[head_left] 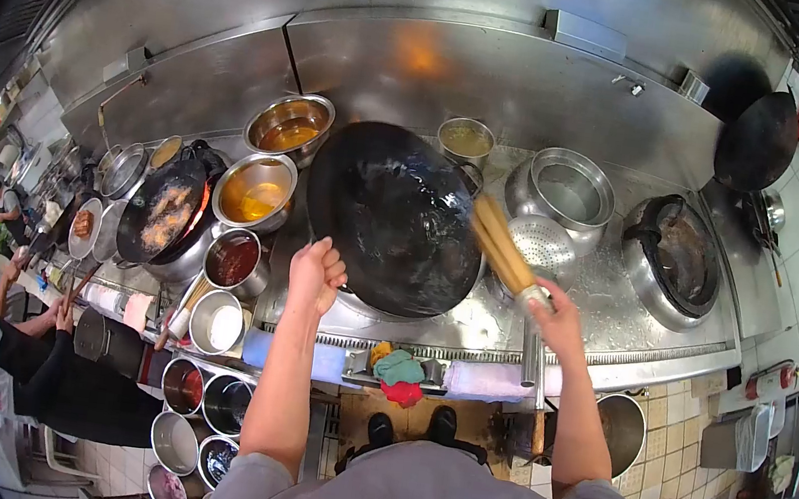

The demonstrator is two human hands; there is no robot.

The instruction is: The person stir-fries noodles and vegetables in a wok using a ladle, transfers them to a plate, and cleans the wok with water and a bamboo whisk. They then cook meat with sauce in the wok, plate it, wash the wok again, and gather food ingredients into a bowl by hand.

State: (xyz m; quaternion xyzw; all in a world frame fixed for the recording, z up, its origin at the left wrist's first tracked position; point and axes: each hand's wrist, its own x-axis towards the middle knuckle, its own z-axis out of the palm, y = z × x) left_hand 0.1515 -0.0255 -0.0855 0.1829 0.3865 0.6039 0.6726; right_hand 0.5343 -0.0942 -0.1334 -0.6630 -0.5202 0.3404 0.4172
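A large black wok (398, 219) is tilted up over the stove, its dark inside wet and shiny. My left hand (317, 274) is closed at the wok's lower left edge, gripping it there; the exact part of the rim or handle is hidden by my fingers. In my right hand (557, 321) is a bamboo wok brush (501, 246), held by its bound end. Its bristles point up and left to the wok's right edge. Below the brush lies a round perforated strainer (541, 246).
Bowls of yellow liquid (254, 192) and a pot of red sauce (235, 258) stand left of the wok. A metal pot (568, 193) sits to the right. Folded cloths (399, 367) lie along the front edge. Co-workers (14, 340) stand at left by another wok (162, 213) with food.
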